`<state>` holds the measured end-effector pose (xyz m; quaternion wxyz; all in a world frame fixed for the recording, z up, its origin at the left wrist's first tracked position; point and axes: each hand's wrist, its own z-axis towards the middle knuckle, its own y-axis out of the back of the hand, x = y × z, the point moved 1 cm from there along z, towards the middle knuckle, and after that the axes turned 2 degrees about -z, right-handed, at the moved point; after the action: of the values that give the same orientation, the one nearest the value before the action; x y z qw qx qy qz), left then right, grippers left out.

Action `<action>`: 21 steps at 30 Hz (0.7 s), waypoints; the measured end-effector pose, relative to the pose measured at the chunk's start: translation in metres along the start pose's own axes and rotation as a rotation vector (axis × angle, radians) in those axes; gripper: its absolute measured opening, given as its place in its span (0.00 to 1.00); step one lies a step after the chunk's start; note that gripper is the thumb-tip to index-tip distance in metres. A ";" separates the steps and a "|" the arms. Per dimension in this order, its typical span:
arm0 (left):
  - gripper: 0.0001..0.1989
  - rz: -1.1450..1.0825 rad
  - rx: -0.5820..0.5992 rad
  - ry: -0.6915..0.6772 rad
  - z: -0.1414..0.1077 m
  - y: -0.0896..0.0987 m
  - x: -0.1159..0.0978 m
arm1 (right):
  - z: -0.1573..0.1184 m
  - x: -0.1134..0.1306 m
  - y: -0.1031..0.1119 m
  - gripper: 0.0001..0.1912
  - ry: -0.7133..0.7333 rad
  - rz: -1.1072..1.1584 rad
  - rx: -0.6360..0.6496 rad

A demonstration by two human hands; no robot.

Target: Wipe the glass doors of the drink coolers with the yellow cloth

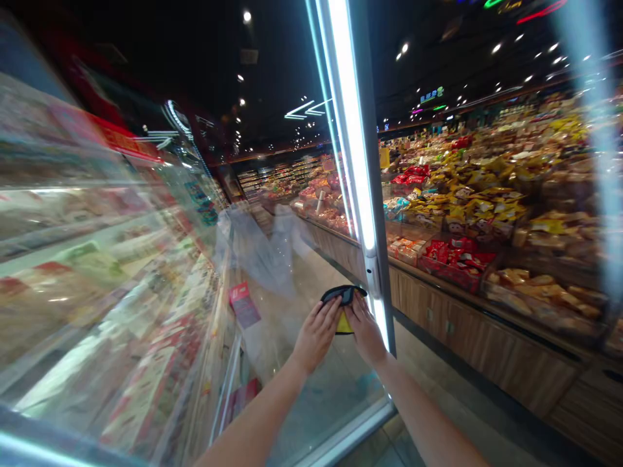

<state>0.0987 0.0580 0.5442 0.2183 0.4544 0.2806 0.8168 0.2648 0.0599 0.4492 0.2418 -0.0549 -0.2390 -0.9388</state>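
Observation:
A dark grey and yellow cloth (344, 319) lies against the glass door (311, 402), close to its lit vertical frame (353, 130). My left hand (318, 331) presses on the cloth's left part, its fingers pointing up and lying over the cloth. From the right, my right hand (367, 329) holds the cloth's other side near the frame, fingers also laid over it. Both hands are side by side with the cloth between and under them. Whitish smears show on the glass to the upper left of the hands.
At the left, refrigerated shelves (121, 253) with packaged goods are blurred. Beyond the door on the right stand wood-panelled display bins (467, 337) heaped with yellow and red snack packs (462, 201). A tiled floor (433, 383) runs between them. Lights dot the dark ceiling.

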 end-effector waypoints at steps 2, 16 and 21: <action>0.25 -0.006 -0.022 -0.008 0.015 0.002 0.005 | 0.013 -0.005 0.006 0.36 -0.008 -0.024 -0.043; 0.23 -0.019 -0.007 0.158 0.003 0.016 0.004 | 0.030 0.009 0.019 0.37 0.047 -0.006 0.044; 0.25 0.009 -0.032 0.187 0.026 0.034 0.026 | 0.068 0.029 0.021 0.38 -0.117 0.019 -0.004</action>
<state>0.1050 0.0549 0.5937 0.1949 0.3736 0.2847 0.8610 0.2488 0.0638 0.5240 0.2363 -0.1123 -0.2500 -0.9322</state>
